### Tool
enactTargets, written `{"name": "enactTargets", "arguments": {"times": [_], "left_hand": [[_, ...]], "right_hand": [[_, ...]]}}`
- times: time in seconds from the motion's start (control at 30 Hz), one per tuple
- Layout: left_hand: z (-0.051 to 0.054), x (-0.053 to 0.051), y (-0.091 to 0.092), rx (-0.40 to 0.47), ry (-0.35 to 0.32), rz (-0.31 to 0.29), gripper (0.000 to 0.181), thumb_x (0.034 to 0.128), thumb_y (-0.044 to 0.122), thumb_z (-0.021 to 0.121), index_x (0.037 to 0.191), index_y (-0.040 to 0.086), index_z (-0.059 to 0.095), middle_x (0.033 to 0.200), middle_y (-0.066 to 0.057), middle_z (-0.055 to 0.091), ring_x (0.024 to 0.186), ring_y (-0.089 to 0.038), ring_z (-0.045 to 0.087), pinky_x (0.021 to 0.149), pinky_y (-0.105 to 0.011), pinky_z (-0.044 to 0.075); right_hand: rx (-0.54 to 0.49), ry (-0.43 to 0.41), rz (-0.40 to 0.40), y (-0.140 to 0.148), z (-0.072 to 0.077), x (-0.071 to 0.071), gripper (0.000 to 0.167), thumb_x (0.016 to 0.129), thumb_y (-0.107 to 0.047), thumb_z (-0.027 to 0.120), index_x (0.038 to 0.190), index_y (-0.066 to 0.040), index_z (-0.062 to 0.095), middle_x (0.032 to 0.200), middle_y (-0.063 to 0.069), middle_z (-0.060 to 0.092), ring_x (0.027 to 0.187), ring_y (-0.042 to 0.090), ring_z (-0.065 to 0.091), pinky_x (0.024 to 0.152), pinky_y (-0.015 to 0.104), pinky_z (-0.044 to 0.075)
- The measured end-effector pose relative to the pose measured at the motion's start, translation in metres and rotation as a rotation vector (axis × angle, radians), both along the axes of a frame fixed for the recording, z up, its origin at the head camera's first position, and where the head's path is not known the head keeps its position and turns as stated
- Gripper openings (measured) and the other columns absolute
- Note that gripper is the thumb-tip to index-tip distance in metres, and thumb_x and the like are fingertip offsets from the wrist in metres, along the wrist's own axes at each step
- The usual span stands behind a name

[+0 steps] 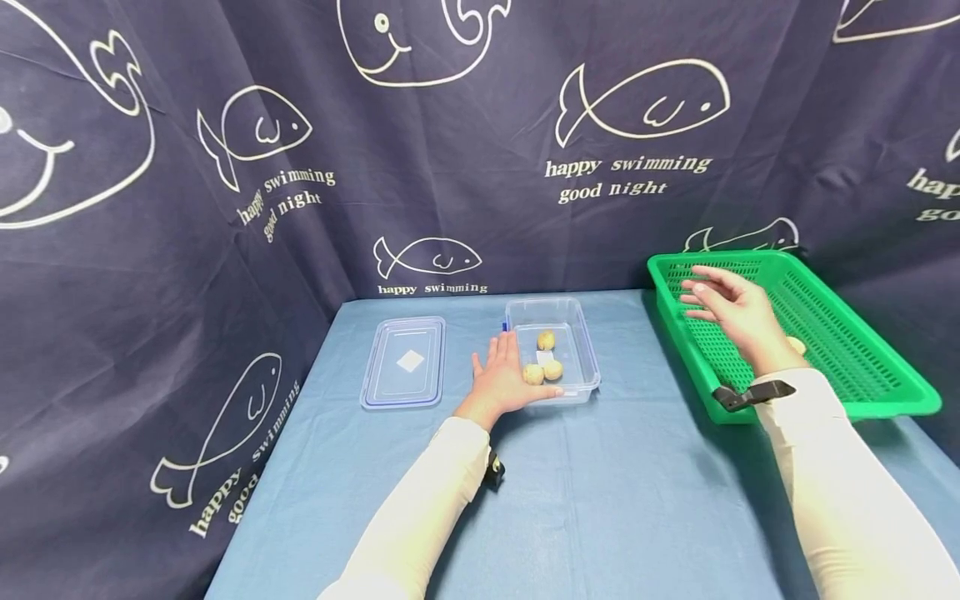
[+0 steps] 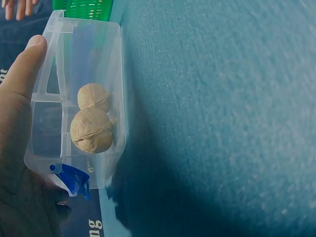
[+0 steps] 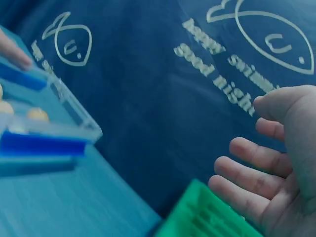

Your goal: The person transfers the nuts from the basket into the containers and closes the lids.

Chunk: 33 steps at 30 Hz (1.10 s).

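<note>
Clear plastic, our rectangular box (image 1: 587, 343) holds three round tan balls (image 1: 552, 369); we'd best brace it lightly with our spread left hand (image 1: 501, 379), lifting our relaxed, empty right hand (image 1: 738, 321) clear above the green perforated plastic basket (image 1: 896, 406).

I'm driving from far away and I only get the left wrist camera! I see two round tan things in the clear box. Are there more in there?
Observer: Yes, a third round tan thing sits farther back in the clear box.
Operator: Cool! What's beside the box?
Observer: A lid lies flat on the table, left of the box.
Operator: Is anything in the green basket?
Observer: Yes, another round tan thing shows inside, partly hidden.
</note>
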<state>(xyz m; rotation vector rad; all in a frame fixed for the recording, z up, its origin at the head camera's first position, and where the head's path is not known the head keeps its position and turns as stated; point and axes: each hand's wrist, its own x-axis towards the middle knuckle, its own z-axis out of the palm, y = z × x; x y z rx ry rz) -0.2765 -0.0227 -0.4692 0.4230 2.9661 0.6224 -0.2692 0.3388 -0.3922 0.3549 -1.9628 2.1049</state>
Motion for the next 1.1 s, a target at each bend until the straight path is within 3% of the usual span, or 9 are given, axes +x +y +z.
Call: {"name": "enactTargets", "arguments": {"times": [0.23, 0.43, 0.7, 0.9, 1.03, 1.1], "left_hand": [[-0.006, -0.001, 0.0, -0.002, -0.004, 0.002, 0.137, 0.0675, 0.084, 0.07, 0.163, 0.007, 0.008, 0.169, -0.012, 0.014, 0.156, -0.028, 0.007, 0.119, -0.065, 0.007], [-0.005, -0.001, 0.0, 0.003, 0.003, 0.007, 0.137, 0.0666, 0.085, 0.07, 0.163, 0.008, 0.01, 0.169, -0.011, 0.014, 0.156, -0.027, 0.008, 0.119, -0.064, 0.008], [-0.006, -0.002, 0.003, -0.009, -0.006, -0.006, 0.137, 0.0674, 0.085, 0.068, 0.164, 0.011, 0.004, 0.17, -0.01, 0.012, 0.156, -0.026, 0.006, 0.119, -0.064, 0.006], [-0.004, -0.003, 0.005, -0.023, 0.015, -0.005, 0.136, 0.0677, 0.085, 0.068, 0.164, 0.01, 0.007, 0.169, -0.01, 0.014, 0.156, -0.028, 0.01, 0.119, -0.064, 0.009], [-0.004, -0.002, 0.006, -0.028, 0.01, -0.003, 0.136, 0.0678, 0.085, 0.068, 0.163, 0.009, 0.009, 0.169, -0.01, 0.014, 0.156, -0.027, 0.009, 0.119, -0.063, 0.009], [-0.005, -0.002, 0.006, -0.03, 0.013, -0.002, 0.135, 0.0677, 0.085, 0.068, 0.163, 0.009, 0.01, 0.169, -0.009, 0.015, 0.156, -0.027, 0.009, 0.119, -0.063, 0.009]], "right_hand": [[-0.051, -0.076, -0.039, 0.034, -0.008, -0.004, 0.025, 0.101, -0.006, 0.06, 0.125, -0.014, 0.063, 0.105, -0.005, 0.075, 0.09, 0.008, 0.074, 0.074, 0.022, 0.058], [-0.08, -0.098, -0.078, 0.062, -0.018, -0.009, 0.027, 0.102, -0.011, 0.059, 0.129, -0.014, 0.062, 0.106, -0.007, 0.075, 0.092, 0.006, 0.073, 0.075, 0.02, 0.057], [-0.13, -0.211, -0.167, 0.094, -0.028, -0.003, 0.049, 0.104, -0.033, 0.056, 0.147, -0.011, 0.049, 0.103, -0.011, 0.075, 0.091, 0.003, 0.073, 0.075, 0.019, 0.057], [-0.104, -0.258, -0.176, 0.115, -0.029, -0.002, 0.071, 0.104, -0.052, 0.045, 0.159, -0.009, 0.03, 0.103, -0.016, 0.072, 0.09, 0.0, 0.071, 0.073, 0.017, 0.056], [-0.161, -0.308, -0.202, 0.123, -0.028, 0.003, 0.073, 0.105, -0.055, 0.041, 0.161, -0.01, 0.025, 0.099, -0.016, 0.073, 0.088, 0.0, 0.072, 0.069, 0.019, 0.056], [-0.198, -0.313, -0.219, 0.128, -0.029, 0.005, 0.067, 0.106, -0.055, 0.039, 0.159, -0.014, 0.032, 0.097, -0.014, 0.074, 0.086, 0.001, 0.072, 0.068, 0.02, 0.057]]}}
